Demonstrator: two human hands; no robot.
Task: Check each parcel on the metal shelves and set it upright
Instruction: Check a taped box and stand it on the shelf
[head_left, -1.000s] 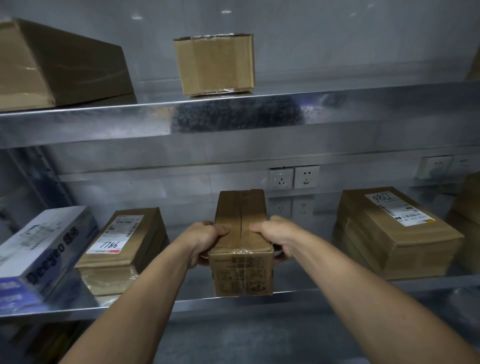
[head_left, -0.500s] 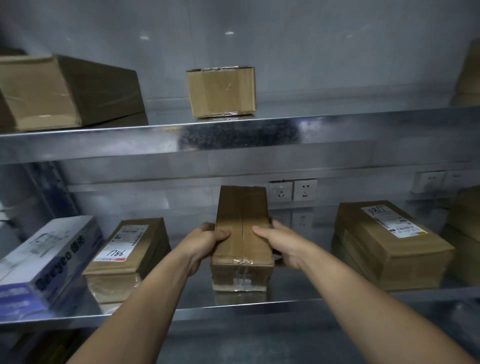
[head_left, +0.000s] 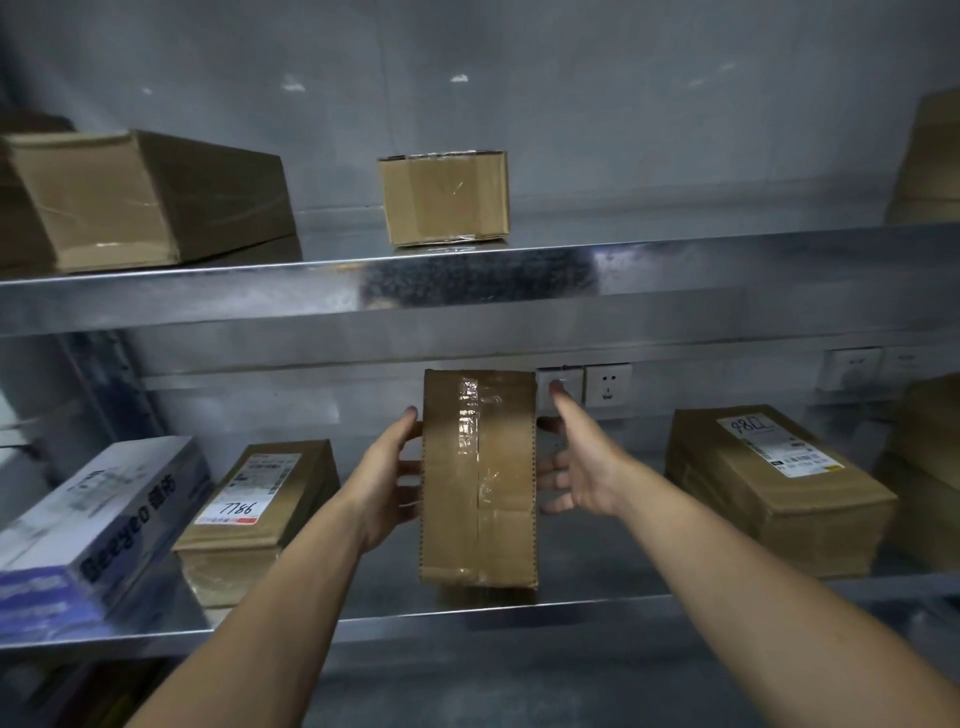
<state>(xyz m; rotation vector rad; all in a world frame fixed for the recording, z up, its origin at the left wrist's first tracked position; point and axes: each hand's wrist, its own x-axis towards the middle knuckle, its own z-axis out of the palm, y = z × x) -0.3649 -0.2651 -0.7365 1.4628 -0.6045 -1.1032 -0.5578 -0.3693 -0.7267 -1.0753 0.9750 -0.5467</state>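
Taped parcel (head_left: 478, 478) stands upright on the lower shelf (head_left: 597, 608), left hand (head_left: 387, 478) and right hand (head_left: 584, 467) open-fingered alongside, gripping nothing; the flat 7786 parcel (head_left: 260, 514) at left looks not yet done.

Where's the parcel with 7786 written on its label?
In the head view, the 7786 parcel lies on the lower shelf, left of centre, between the white-and-blue box and the left hand.
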